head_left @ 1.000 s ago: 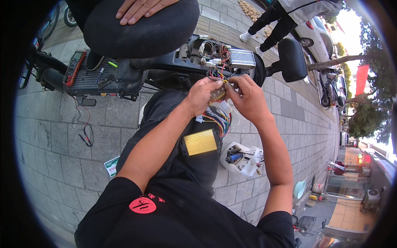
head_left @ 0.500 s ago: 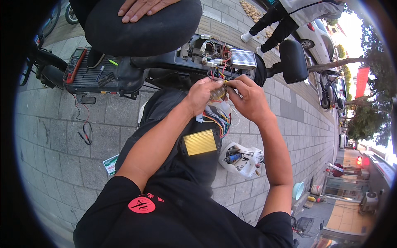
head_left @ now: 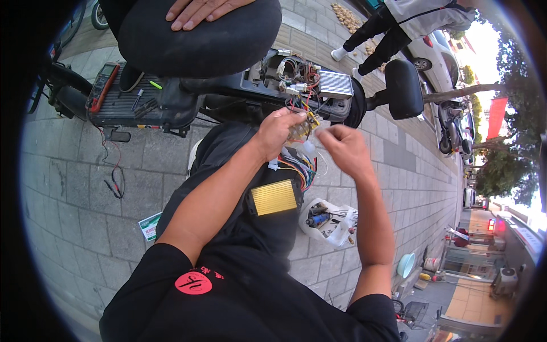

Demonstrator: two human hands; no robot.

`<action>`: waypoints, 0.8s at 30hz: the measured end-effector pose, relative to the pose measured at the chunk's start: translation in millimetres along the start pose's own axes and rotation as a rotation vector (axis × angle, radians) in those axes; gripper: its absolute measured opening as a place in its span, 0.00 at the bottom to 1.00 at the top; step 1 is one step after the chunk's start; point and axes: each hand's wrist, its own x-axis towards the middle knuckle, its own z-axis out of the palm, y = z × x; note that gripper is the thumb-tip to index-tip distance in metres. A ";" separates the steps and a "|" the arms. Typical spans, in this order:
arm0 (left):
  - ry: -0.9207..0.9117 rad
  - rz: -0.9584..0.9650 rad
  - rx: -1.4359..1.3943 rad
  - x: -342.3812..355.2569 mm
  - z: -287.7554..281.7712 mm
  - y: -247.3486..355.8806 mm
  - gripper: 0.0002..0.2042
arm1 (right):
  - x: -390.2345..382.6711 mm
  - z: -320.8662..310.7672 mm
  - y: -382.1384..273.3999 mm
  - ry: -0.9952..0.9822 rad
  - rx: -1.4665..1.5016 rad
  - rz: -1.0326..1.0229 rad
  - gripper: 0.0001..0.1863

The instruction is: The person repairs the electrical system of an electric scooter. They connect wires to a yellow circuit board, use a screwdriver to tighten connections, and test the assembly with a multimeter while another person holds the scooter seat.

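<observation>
Apparently working on wiring [head_left: 300,104]: pinching a yellowish piece [head_left: 310,121] in the left hand [head_left: 276,134], beside the scooter [head_left: 222,85]; curling the right hand [head_left: 345,147] close by, cannot tell around what; next, likely needing steady left support.

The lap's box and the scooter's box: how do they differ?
The lap box is gold; the scooter box is silver. The lap box lies on dark trousers, while the scooter box sits on the scooter. Both have ribbed faces.
</observation>
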 end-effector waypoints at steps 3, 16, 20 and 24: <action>0.018 0.027 -0.022 2.4 0.9 -5.5 0.10 | -5.0 27.8 19.1 0.013 0.185 -0.042 0.20; 0.002 0.015 -0.084 -3.1 1.3 0.2 0.11 | 9.7 34.2 28.9 -0.030 0.361 0.086 0.15; -0.018 -0.026 -0.093 -0.3 -1.5 1.5 0.11 | 7.1 28.5 25.8 0.003 0.352 -0.014 0.13; -0.015 -0.014 -0.092 -3.2 -1.9 0.1 0.10 | -1.0 23.4 8.7 0.187 0.226 -0.208 0.11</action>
